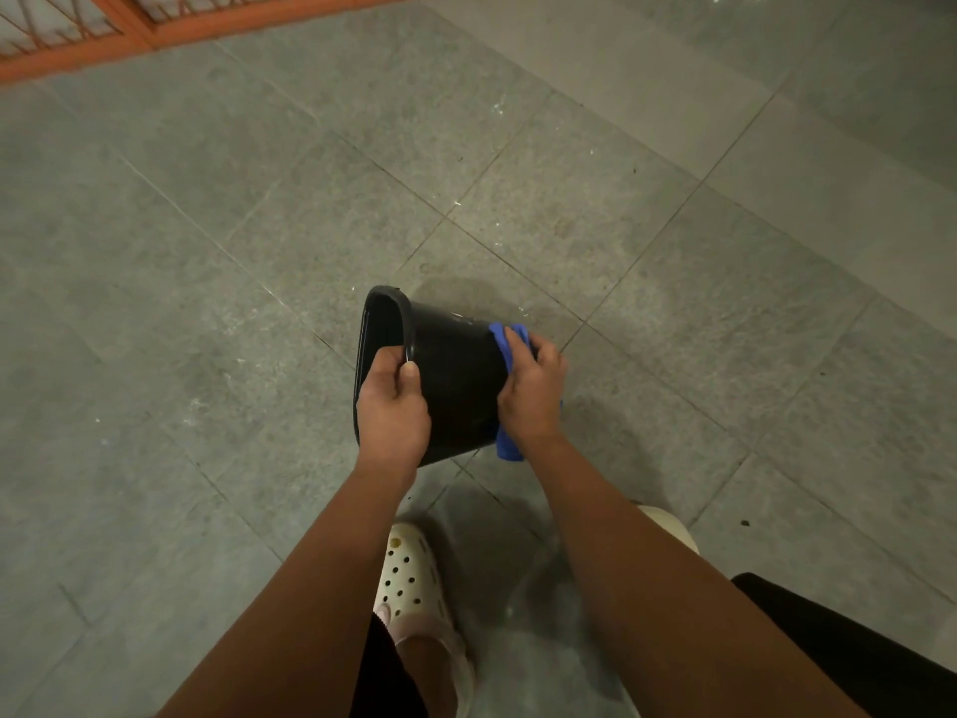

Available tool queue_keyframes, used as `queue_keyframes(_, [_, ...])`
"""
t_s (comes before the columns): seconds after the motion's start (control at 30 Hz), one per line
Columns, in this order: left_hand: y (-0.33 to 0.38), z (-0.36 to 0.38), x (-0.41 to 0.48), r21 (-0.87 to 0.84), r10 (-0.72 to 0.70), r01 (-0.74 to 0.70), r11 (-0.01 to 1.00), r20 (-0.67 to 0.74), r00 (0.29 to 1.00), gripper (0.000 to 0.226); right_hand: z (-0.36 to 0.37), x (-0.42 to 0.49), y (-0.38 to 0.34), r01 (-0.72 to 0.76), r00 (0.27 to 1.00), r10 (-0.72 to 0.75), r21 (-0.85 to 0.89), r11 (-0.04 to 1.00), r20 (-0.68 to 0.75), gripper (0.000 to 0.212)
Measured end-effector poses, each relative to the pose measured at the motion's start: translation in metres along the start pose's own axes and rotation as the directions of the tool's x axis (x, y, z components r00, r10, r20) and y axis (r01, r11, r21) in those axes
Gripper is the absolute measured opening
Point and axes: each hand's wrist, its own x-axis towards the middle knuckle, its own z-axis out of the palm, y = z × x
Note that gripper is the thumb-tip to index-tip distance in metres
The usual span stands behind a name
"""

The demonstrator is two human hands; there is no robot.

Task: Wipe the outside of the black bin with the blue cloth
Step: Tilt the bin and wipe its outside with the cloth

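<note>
The black bin (455, 375) is held on its side above the floor, its open mouth facing left and its base to the right. My left hand (393, 406) grips the bin's rim, fingers inside and thumb outside. My right hand (533, 391) presses the blue cloth (505, 349) against the base end of the bin. Cloth shows above the fingers and hangs below the wrist. Most of the cloth is hidden under my hand.
Grey floor tiles (259, 225) spread all around. An orange-framed grille (103, 38) runs along the top left. My foot in a cream perforated clog (414, 577) stands right below the bin, and dark clothing (854, 650) shows at the bottom right.
</note>
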Motion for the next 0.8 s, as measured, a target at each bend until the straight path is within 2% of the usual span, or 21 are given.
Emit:
queue_keyframes(0.1, [0.001, -0.002, 0.000, 0.008, -0.001, 0.001, 1.000, -0.023, 1.000, 0.022, -0.001, 0.003, 0.010, -0.179, 0.983, 0.178, 0.026, 0.984, 0.039, 0.055])
queue_keyframes(0.17, [0.002, -0.003, 0.001, 0.024, 0.012, -0.011, 1.000, -0.019, 1.000, 0.021, 0.000, 0.000, 0.008, -0.218, 0.976, 0.217, 0.037, 0.975, 0.017, 0.055])
queue_keyframes(0.3, [0.003, -0.003, 0.005, 0.022, 0.016, -0.015, 1.000, -0.011, 1.000, 0.021, 0.007, -0.007, -0.009, -0.054, 0.996, 0.057, 0.052, 0.997, -0.066, 0.052])
queue_keyframes(0.4, [0.004, -0.003, 0.004, 0.028, 0.007, -0.007, 1.000, -0.017, 1.000, 0.020, 0.006, -0.003, -0.006, 0.014, 0.999, -0.012, 0.058, 0.998, -0.046, 0.049])
queue_keyframes(0.67, [0.008, -0.003, 0.003, -0.024, -0.060, 0.059, 0.998, -0.029, 0.998, 0.027, -0.001, -0.003, 0.011, -0.156, 0.987, 0.158, 0.129, 0.979, -0.008, 0.051])
queue_keyframes(0.8, [0.006, -0.007, 0.009, -0.007, -0.076, 0.076, 0.997, -0.001, 0.997, 0.033, 0.008, -0.017, 0.002, -0.027, 0.997, 0.032, 0.072, 0.997, -0.068, 0.054])
